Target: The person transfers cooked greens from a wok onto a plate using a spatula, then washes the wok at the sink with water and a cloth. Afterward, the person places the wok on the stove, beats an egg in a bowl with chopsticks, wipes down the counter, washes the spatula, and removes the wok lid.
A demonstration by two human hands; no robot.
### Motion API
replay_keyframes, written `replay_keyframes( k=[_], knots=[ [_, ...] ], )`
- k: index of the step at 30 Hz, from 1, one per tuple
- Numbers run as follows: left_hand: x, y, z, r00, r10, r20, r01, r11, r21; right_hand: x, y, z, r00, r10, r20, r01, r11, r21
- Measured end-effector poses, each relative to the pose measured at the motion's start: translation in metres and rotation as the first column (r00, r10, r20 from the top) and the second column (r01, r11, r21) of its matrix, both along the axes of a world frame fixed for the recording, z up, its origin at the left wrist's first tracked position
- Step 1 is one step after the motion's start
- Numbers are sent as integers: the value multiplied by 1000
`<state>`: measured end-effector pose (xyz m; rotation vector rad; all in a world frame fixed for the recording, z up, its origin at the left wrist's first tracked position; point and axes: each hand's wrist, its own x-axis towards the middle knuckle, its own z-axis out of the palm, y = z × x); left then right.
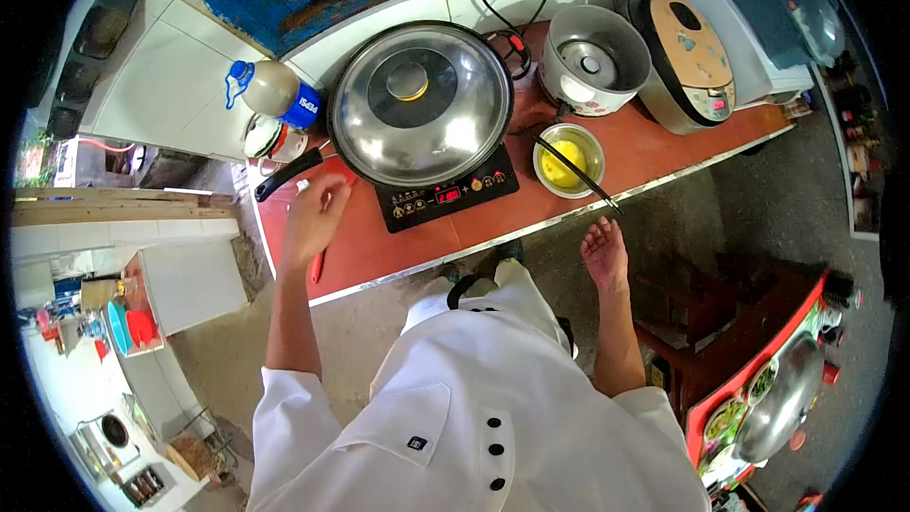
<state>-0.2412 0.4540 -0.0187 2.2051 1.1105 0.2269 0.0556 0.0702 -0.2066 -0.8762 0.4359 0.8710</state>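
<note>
My left hand (322,213) hovers over the left end of the counter, its fingers loosely bent and nothing visible in them. It is close to the black handle (288,176) of a wide pan (353,173), which is covered by a glass-and-steel lid (408,123). Partly hidden under my left wrist lies a red handle (317,267). The pan sits on a black induction cooker (408,215) with a lit red display. In front of the counter edge, my right hand (605,254) is empty, palm up with curled fingers apart. Just beyond it, black chopsticks (578,171) rest across a metal bowl (595,147) of yellow beaten egg (561,163).
Behind the bowl stand a white pot (621,71) and a rice cooker (678,62). A Pepsi bottle (275,90) and a lidded jar (275,139) are left of the pan. Lower right, a red table (701,412) bears plates of food and a large metal cover (785,398).
</note>
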Motion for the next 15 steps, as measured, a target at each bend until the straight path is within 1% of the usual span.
replay_keyframes(
  k=[2, 4, 5, 6, 7, 9, 10, 11, 13, 14, 15],
  knots=[
    [50, 0, 20, 998, -58, -24, 61, 993, 101, 20, 4, -4, 999, 2, -35, -3, 1000, -12],
    [96, 13, 22, 980, -186, -76, 201, 915, 350, 26, 4, 2, 997, 74, -17, -75, 992, -104],
    [119, 20, 17, 975, -179, -128, 216, 890, 402, 30, 1, 0, 996, 80, -24, -83, 991, -107],
    [139, 27, 13, 969, -170, -177, 234, 858, 457, 32, -1, -1, 993, 112, -26, -114, 992, -54],
    [155, 33, 13, 970, -167, -179, 232, 857, 460, 36, -1, -2, 990, 141, -25, -141, 990, 0],
    [182, 40, 14, 918, -142, -371, 269, 909, 319, 37, 3, 1, 991, 129, -47, -130, 991, -18],
    [190, 44, 10, 916, -154, -370, 281, 905, 319, 38, 3, 3, 991, 117, -66, -120, 992, -37],
    [195, 50, 5, 891, -178, -417, 315, 904, 289, 40, 3, -7, 991, 116, -60, -114, 993, 35],
    [202, 60, 5, 856, -209, -472, 350, 907, 233, 41, 10, -14, 995, 87, -51, -85, 996, 35],
    [204, 61, 5, 861, -204, -465, 345, 907, 241, 41, 14, -14, 996, 66, -58, -65, 998, 27],
    [204, 61, 3, 867, -181, -465, 336, 901, 276, 41, 15, -13, 994, 100, -36, -98, 994, 57]
  ],
)
